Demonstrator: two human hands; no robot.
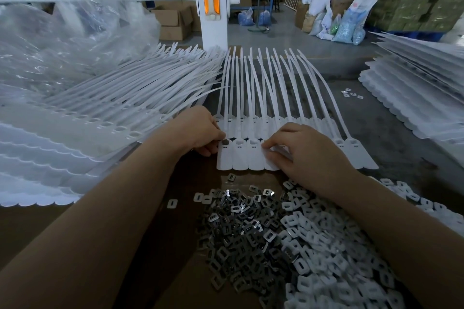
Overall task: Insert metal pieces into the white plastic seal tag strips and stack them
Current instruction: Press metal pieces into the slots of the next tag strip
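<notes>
A row of joined white seal tag strips [248,155] lies flat across the middle of the table, flag ends toward the person and thin tails fanning away toward the white post [213,7]. The left hand [198,130] sits at the left end of that row, fingers curled in, its thumb and fingertip pinching a small dark metal piece [225,142] right at the slot of the first tag. The right hand [301,150] rests on the row a few tags along, fingers bent and close together, fingertips pressing the tags down; the thumb is tucked under the palm and I can't tell how it lies. Just in front of the hands, a loose heap of metal pieces [241,228] spreads over the brown cardboard [175,271], running on the right into a heap of small white plastic pieces [326,258]. A deep stack of strips [75,128] sits to the left, with crumpled clear plastic sheeting [62,45] behind it, and another stack [414,88] lies well apart to the right.
</notes>
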